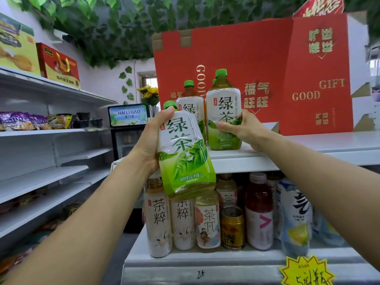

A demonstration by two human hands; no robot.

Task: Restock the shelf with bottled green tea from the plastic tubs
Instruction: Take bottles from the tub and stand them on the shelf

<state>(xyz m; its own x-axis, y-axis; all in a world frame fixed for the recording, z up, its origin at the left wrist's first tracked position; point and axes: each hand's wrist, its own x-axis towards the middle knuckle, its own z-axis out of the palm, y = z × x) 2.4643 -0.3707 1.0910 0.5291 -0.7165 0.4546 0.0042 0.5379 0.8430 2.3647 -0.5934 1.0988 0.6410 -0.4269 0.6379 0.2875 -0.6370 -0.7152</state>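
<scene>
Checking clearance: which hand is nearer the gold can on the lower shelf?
Left. The left hand holds a tilted bottle above the gold can; the right hand grips a bottle up on the top shelf.

My left hand grips a tilted green tea bottle in the air, in front of the top shelf. My right hand holds a second bottle standing upright on that shelf, fingers wrapped across its label. A third bottle stands just behind, to its left. A red box stands behind them. Below, the lower shelf carries mixed drinks and a gold can.
</scene>
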